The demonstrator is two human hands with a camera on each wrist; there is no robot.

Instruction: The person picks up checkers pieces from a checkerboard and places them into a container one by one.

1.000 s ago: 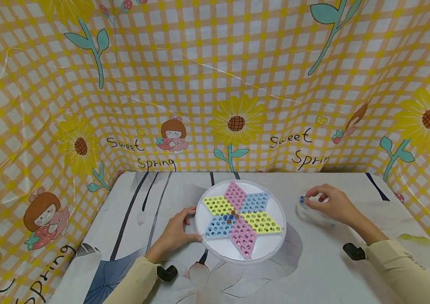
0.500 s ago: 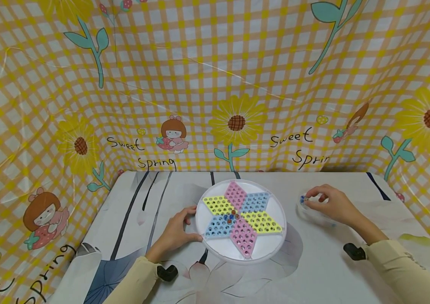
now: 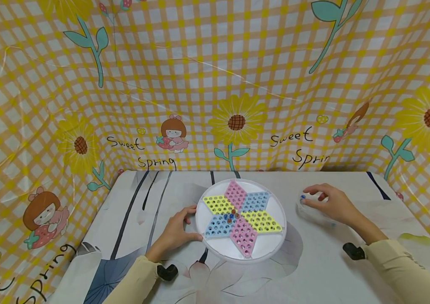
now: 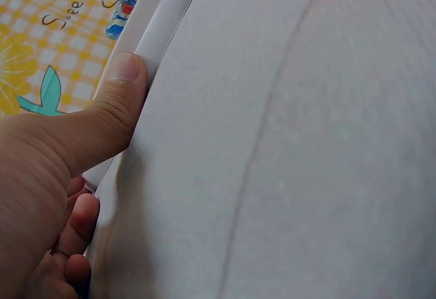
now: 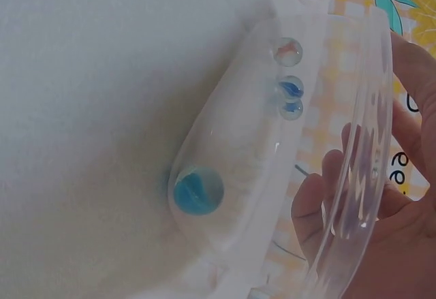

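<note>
Right hand (image 3: 330,203): fingers (image 3: 313,188) just parted — pinch seemingly released, blue marble (image 3: 303,197) in clear tub (image 5: 228,129) between them. Left hand (image 3: 174,231) relaxed against Chinese-checkers board (image 3: 268,242).

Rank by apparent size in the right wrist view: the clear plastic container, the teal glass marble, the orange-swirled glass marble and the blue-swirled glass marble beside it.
1. Clear plastic container
2. Teal glass marble
3. Orange-swirled glass marble and blue-swirled glass marble: too alike to rank

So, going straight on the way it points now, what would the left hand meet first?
Most likely the rim of the round white plastic board. The thumb of the left hand seems to touch it, leaving little or no gap, though depth is unclear.
</note>
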